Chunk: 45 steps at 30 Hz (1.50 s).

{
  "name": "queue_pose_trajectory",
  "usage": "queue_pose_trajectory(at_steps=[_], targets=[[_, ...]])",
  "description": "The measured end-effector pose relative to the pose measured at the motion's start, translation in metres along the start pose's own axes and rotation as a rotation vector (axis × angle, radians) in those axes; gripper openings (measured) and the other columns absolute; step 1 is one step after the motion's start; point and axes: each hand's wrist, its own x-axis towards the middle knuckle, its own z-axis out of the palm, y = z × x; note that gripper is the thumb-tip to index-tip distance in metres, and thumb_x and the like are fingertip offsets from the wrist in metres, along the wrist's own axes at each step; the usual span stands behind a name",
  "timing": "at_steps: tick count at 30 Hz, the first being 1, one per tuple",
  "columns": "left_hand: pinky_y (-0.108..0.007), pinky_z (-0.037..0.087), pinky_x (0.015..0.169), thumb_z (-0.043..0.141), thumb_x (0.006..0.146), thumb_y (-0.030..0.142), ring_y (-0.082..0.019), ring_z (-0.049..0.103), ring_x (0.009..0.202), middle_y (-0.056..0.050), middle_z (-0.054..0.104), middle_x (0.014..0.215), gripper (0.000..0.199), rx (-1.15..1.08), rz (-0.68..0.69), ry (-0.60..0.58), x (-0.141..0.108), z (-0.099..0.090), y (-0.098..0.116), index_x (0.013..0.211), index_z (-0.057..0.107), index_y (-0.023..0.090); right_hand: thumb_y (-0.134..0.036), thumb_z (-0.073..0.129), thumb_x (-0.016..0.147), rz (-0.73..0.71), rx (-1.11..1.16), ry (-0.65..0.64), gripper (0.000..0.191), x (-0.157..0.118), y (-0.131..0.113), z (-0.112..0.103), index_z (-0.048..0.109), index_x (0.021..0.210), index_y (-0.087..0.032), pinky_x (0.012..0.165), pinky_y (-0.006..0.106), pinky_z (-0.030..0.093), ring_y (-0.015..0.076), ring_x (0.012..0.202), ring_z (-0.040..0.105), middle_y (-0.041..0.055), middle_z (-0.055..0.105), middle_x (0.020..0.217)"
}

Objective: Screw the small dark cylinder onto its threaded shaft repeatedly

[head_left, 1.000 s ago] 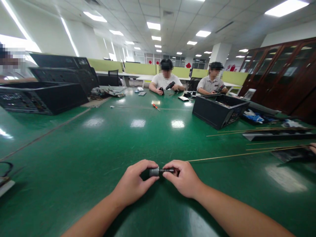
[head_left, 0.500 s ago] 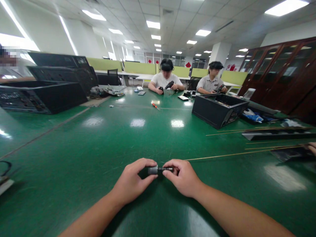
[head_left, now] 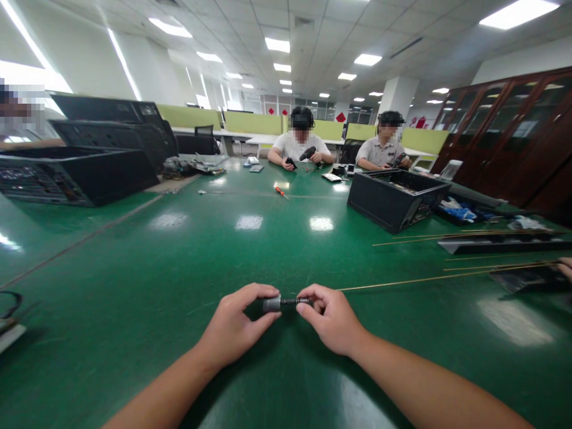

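Open-plan office, ceiling lights on, glossy green counter [head_left: 147, 268] in front, light patches reflected on its top. Far left: a person [head_left: 27, 125] at the edge of view, partly cut off, beside black computer cases [head_left: 116, 170], with a pile of loose parts [head_left: 192, 167] just to their right. Near left edge, a dark looped cable [head_left: 16, 302] by a pale flat piece [head_left: 11, 338], both cut off. Near middle: left hand [head_left: 230, 328] closed in a pinch, thumb and fingers on a grey cylinder [head_left: 271, 304]. Cylinder lies roughly level, just in front of the wearer; a thin dark shaft [head_left: 290, 301] runs from its right end to the right hand [head_left: 336, 322], whose thumb and fingertips grip it. Cannot tell whether cylinder or shaft touches the counter. Beyond the hands, an orange-handled screwdriver [head_left: 280, 192] lies flat. Across the counter, a seated person [head_left: 300, 143] with a dark power drill [head_left: 308, 155]; to the right, another seated person [head_left: 385, 148], also handling a tool. Right: an open-topped black case [head_left: 379, 199], blue-and-white material [head_left: 458, 210] beyond it, thin brass-coloured rods [head_left: 402, 282] across the near side, a dark metal channel [head_left: 504, 245], part of another person's hand [head_left: 565, 268] at the edge.
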Motion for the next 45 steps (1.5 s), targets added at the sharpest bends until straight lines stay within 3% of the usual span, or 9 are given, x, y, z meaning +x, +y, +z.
queue_pose_trajectory(at_steps=[20, 37, 45], targets=[[-0.031, 0.057, 0.085, 0.073, 0.079, 0.028, -0.02, 0.071, 0.091, -0.003, 0.075, 0.099, 0.023, 0.033, -0.016, 0.021, 0.001, -0.004, -0.001, 0.101, 0.069, 0.022, -0.028, 0.062, 0.087, 0.019, 0.133, -0.002, 0.015, 0.003, 0.004, 0.002, 0.066, 0.096, -0.016, 0.051, 0.021, 0.034, 0.0096, 0.055, 0.047, -0.002, 0.058, 0.068], [-0.03, 0.055, 0.085, 0.073, 0.079, 0.028, -0.019, 0.071, 0.091, -0.002, 0.075, 0.099, 0.023, 0.032, -0.047, 0.02, 0.001, -0.004, -0.005, 0.102, 0.069, 0.023, -0.027, 0.061, 0.086, 0.029, 0.207, 0.017, 0.014, 0.004, 0.007, 0.003, 0.064, 0.095, -0.016, 0.051, 0.021, 0.033, 0.0094, 0.057, 0.049, -0.0016, 0.059, 0.073], [-0.032, 0.054, 0.086, 0.073, 0.079, 0.031, -0.02, 0.07, 0.092, -0.002, 0.075, 0.099, 0.024, 0.032, -0.096, 0.023, 0.002, -0.005, -0.005, 0.101, 0.07, 0.023, -0.03, 0.061, 0.086, 0.056, 0.291, 0.043, 0.016, 0.006, 0.012, 0.005, 0.062, 0.095, -0.016, 0.045, 0.02, 0.033, 0.0071, 0.049, 0.045, 0.0005, 0.065, 0.077]])
